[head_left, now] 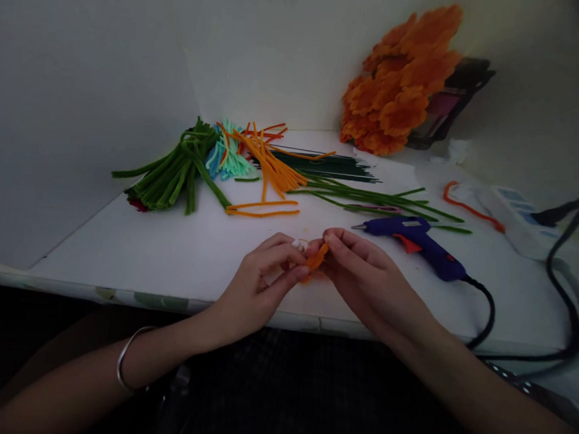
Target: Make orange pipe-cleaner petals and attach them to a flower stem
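Note:
My left hand (259, 281) and my right hand (365, 276) meet near the front edge of the white table (167, 247). Both pinch a short orange pipe cleaner piece (316, 258) between thumb and fingers, and the piece is bent between them. A silver bangle (127, 365) sits on my left wrist. Just right of my right hand lies a blue glue gun (418, 240) with an orange trigger, its nozzle pointing left.
Loose pipe cleaners lie at the back: a green bundle (172, 174), light blue ones (228, 159), orange ones (268, 168), long green stems (371, 197). Orange fuzzy flowers (400, 85) lean against the wall. A white power strip (520, 215) and black cord (565, 279) lie right.

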A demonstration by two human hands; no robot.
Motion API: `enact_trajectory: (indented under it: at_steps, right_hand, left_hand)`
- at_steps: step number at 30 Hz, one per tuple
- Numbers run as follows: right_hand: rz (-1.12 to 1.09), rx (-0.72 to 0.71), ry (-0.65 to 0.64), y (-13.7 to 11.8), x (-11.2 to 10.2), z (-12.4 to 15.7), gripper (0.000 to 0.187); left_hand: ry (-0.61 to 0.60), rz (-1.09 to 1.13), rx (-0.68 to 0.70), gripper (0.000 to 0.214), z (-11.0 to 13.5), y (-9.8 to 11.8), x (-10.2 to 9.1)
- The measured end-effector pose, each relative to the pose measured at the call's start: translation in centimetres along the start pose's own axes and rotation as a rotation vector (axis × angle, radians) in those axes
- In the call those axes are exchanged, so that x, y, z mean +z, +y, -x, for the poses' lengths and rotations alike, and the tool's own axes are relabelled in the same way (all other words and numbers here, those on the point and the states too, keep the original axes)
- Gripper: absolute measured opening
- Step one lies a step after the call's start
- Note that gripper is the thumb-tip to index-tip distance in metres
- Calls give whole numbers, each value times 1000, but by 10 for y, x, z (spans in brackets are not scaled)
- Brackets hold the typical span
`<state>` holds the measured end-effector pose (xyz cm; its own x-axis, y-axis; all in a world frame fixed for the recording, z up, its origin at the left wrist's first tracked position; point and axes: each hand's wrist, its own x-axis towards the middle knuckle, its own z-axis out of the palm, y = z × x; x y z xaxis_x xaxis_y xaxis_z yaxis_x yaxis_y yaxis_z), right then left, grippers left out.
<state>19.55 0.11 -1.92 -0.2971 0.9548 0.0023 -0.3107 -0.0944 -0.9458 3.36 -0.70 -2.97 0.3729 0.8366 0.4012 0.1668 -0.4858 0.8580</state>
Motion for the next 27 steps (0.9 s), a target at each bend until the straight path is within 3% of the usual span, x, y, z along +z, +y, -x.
enact_trajectory:
  at_steps: [2,5,10,15,19,23,27]
  right_hand:
    - [-113,57,10,1,4,1,13]
    - [-146,33,39,3,7,4,12]
    - [7,-139,105,5,4,6,11]
    - [225,-265,52,-1,-1,5,5]
    - [364,-333,46,-7,-1,4,2]
    - [163,-181,-50,-9,-5,3,7]
    - [-47,32,-108,-9,-8,0,14]
  left_hand:
    - [34,-14,4,11,1,-1,0]
    - [83,-27,22,11,2,-2,0]
    - [126,-60,66,9,2,0,-1]
    - [89,-142,91,8,2,4,-1]
    - [81,-78,98,8,3,6,-3]
    - [-5,95,130,17,3,2,-6]
    - [73,128,222,25,1,-9,-4]
